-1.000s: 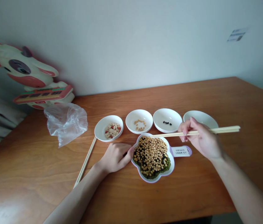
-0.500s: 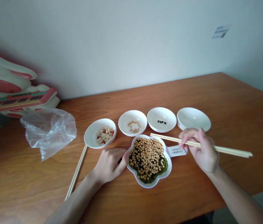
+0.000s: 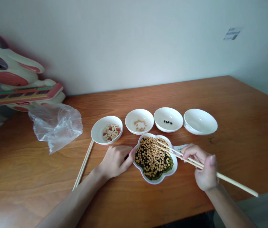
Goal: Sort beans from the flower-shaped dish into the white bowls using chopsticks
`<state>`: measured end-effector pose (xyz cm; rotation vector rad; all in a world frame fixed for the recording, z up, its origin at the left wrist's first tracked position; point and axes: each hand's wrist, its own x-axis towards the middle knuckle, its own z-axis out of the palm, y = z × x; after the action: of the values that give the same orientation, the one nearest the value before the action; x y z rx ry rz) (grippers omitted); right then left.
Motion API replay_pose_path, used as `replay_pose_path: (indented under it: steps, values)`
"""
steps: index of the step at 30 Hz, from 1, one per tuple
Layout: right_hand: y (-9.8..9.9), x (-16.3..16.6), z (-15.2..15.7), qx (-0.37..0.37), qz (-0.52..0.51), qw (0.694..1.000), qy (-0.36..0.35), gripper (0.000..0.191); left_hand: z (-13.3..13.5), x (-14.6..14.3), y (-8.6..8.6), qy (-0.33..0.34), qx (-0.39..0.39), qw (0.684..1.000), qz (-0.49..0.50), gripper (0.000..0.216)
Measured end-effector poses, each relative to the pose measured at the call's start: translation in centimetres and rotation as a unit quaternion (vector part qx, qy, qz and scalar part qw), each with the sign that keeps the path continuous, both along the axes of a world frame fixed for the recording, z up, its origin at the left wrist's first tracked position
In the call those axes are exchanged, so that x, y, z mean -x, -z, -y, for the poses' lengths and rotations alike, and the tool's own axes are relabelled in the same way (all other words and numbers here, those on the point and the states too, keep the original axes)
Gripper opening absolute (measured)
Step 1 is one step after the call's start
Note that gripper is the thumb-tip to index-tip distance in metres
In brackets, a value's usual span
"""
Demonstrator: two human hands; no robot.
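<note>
My left hand (image 3: 118,161) is closed at the left edge of a flower-shaped dish (image 3: 175,165), its thumb on the rim. The dish holds yellow soybeans (image 3: 153,152), black beans and green mung beans mixed together. In my right hand (image 3: 204,167) is a pair of chopsticks (image 3: 237,184), slightly parted. Their tips are over the beans in the upper part of the dish; I cannot make out a bean between them. Behind my right fingers, a white paper label (image 3: 180,148) is partly hidden on the dish's handle.
Beyond the dish stand white bowls: one with peanuts (image 3: 111,132), one with a few soybeans (image 3: 140,125), one with several black beans (image 3: 168,122), and an empty bowl (image 3: 200,122). A second chopstick pair (image 3: 84,164), a plastic bag (image 3: 56,125) and a toy keyboard (image 3: 27,95) lie left.
My right hand has lowered, and the chopstick tips have gone from above the rim to over the beans, now spread apart. The view has shifted slightly; my left hand stays at the dish.
</note>
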<state>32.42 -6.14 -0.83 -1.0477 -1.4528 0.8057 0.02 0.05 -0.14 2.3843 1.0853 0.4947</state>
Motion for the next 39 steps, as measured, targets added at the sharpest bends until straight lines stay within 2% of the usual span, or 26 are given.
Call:
replay_pose_path:
  steps: [7,18,23,27,29,34,39]
  values:
    - [0.5,-0.1,-0.2,-0.028,0.025,0.999,-0.002,0.067,0.0,0.0,0.0,-0.001,-0.003,1.000,-0.002,0.044]
    - [-0.1,0.5,-0.5,-0.014,-0.029,0.999,0.026,0.069,0.0,0.0,0.0,-0.002,0.003,1.000,-0.003,0.046]
    - [-0.6,0.9,1.4,0.008,-0.035,0.996,0.088,0.052,0.0,0.0,-0.1,0.000,-0.005,1.000,0.000,0.046]
    - [-0.6,1.6,3.5,0.069,-0.030,0.988,0.136,0.036,0.0,-0.1,-0.2,0.002,-0.015,1.000,0.000,0.046]
    - [-0.6,2.3,4.2,0.079,-0.059,0.986,0.131,0.043,-0.1,-0.1,-0.1,0.003,-0.016,1.000,0.002,0.046]
    - [-0.3,3.8,4.7,0.041,-0.077,0.985,0.146,0.072,0.0,0.0,-0.2,0.000,-0.002,1.000,-0.006,0.046]
    - [0.5,4.1,4.9,0.003,0.004,0.987,0.162,0.069,-0.1,-0.1,-0.2,0.005,-0.004,1.000,-0.006,0.045]
